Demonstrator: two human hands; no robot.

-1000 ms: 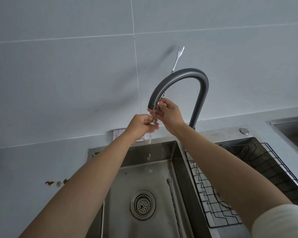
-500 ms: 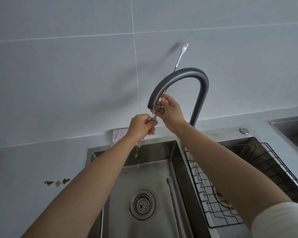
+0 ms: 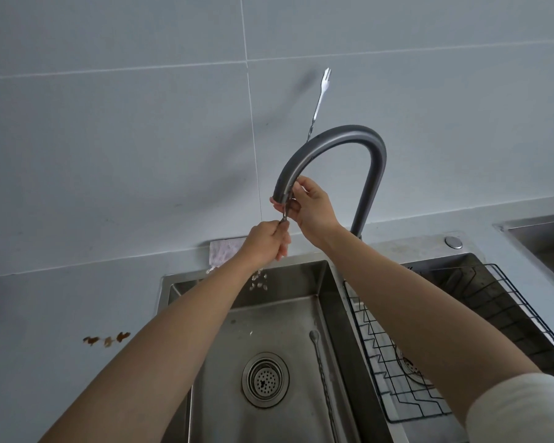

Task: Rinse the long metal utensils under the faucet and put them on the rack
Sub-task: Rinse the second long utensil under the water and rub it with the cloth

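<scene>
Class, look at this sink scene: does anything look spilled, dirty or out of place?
Yes: brown specks lie on the pale counter left of the sink, like a dried spill or crumbs. A long utensil also lies loose in the sink beside the drain.

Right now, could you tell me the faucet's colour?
The faucet is dark grey, seen best in the head view.

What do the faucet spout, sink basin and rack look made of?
Faucet spout: probably metal, matte dark-grey finish with soft sheen. Sink basin: brushed stainless steel, judging by dull streaky reflections. Rack: thin wire, seemingly black-coated.
</scene>
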